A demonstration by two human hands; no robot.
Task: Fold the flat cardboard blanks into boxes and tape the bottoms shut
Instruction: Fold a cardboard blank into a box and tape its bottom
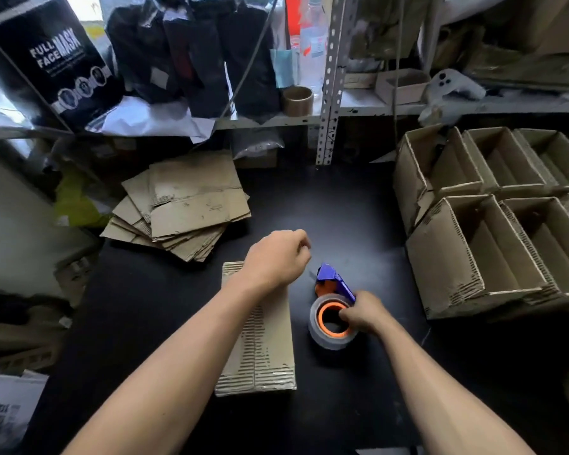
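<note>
A folded cardboard box (263, 349) lies bottom-up on the black table (358, 208) in front of me, clear tape running along its seam. My left hand (276, 257) hovers over the box's far end with its fingers curled; what it pinches, if anything, I cannot make out. A tape dispenser (334, 310), purple with an orange core and a clear roll, stands on the table just right of the box. My right hand (362, 311) grips it, fingers hooked into the orange core. A loose stack of flat cardboard blanks (184, 205) lies at the back left.
Several open finished boxes (493, 224) stand in rows along the right side. A metal shelf (329, 93) with dark packaged goods, a brown tape roll (298, 100) and a small open carton rises behind the table. Bags and clutter fill the left edge.
</note>
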